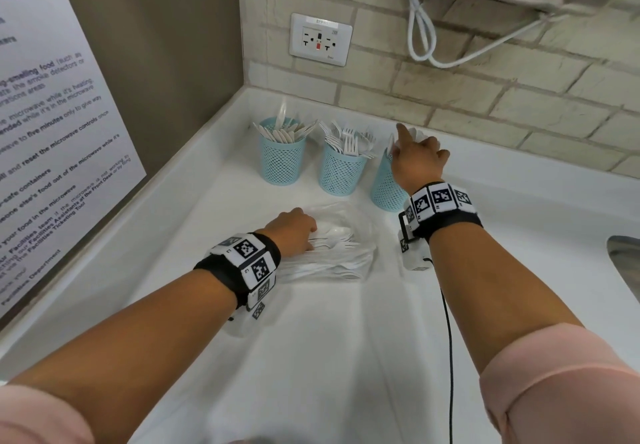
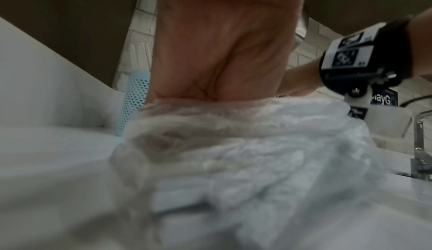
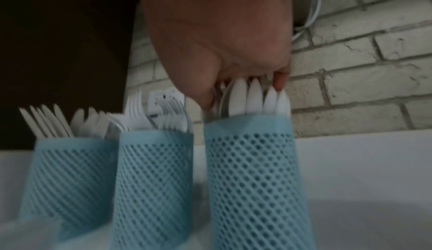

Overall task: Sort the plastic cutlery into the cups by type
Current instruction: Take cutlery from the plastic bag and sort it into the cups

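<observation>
My right hand (image 3: 217,38) is over the right blue cup (image 3: 252,180), fingers curled onto the spoons (image 3: 254,97) in it. My left hand (image 1: 294,232) rests on the cutlery pile (image 1: 332,253) on the counter (image 1: 346,357); its fingers are hidden.

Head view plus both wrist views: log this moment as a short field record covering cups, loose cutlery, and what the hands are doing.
setting: white counter, brick wall behind
left cup: knives
middle cup: forks
right cup: spoons
unsorted pile: white cutlery on a clear plastic bag in front of the cups
left hand: rests on the pile, fingers curled into it; exact grip hidden
right hand: fingers on the spoon tops at the right cup
status: sorting unfinished
</observation>
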Available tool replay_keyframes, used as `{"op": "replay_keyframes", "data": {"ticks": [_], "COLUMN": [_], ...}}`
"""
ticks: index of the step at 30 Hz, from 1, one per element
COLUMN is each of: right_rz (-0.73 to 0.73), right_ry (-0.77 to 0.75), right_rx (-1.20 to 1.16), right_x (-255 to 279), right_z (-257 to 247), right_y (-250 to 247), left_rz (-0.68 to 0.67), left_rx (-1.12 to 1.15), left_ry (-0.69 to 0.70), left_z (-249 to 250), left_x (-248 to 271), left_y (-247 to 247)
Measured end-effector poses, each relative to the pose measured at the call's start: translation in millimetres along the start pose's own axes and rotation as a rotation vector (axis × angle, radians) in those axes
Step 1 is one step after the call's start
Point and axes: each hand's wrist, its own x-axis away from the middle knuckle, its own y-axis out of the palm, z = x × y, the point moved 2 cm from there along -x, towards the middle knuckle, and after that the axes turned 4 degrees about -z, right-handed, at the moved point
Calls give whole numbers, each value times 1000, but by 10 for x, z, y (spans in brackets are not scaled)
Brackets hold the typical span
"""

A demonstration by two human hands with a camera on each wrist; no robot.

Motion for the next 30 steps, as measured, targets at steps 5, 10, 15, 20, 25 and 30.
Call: {"op": "replay_keyframes", "data": {"ticks": [5,10,15,20,25,30], "right_rz": [65,130,-656,-812,-848,-871], "right_ry": [-59,-382,-341,-248,-213,-204], "right_rx": [7,-150,12,76,78,42], "right_x": [133,447,765,904,952,975], "right_z": [-185,-478,-585,-511,-476,-473], "right_y": [-172,-278,-151,-42,36,8], "left_rz": [-4,4,-28,-163,-187,-136], "left_rx": [-58,-59,0,-69,-106,-127], "left_ry": [-2,17,60,63,50,101], "left_z": [24,49,51,34,44,55], "left_x": [14,37,55,49,52,24], "left_y": [16,10,-49,-8,19,-1]}}
